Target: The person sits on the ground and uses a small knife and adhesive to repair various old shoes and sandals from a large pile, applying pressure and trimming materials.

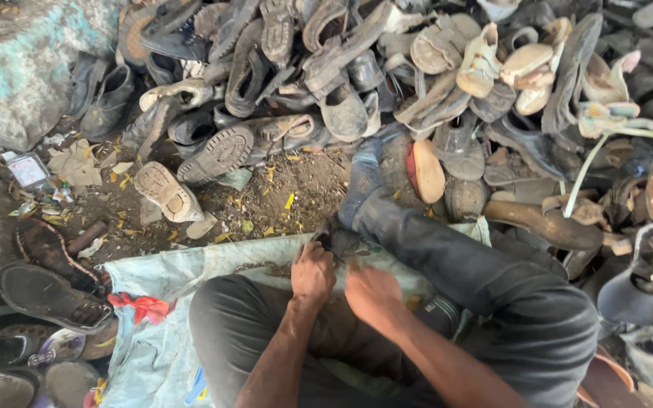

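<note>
The person sits on a pale blue sack cloth (168,302) spread on the dirt, legs in dark grey trousers, the right leg stretched out towards the heap of worn shoes (357,68) that fills the far side of the ground.

Both hands meet just past the near edge of that cloth's top border, close in front of the knees. The left hand (312,273) is clenched, knuckles up, around a small dark piece of footwear (335,243) that sits on the cloth; a thin tool or strip seems to poke from the fist, but it is too small and blurred to name. The right hand (370,293) lies just beside the left, fingers curled inward and pressing at the same dark piece; whether it truly grips it I cannot tell.

Off the cloth's left corner lies a scrap of red plastic (141,306), and beyond that a dark sandal (48,296), sole down. Past the cloth's top border, on the littered dirt, a tan shoe sole (165,191) lies tread up. A shoe with a red-rimmed sole (426,171) lies beside the outstretched shin, at the foot of the heap.
</note>
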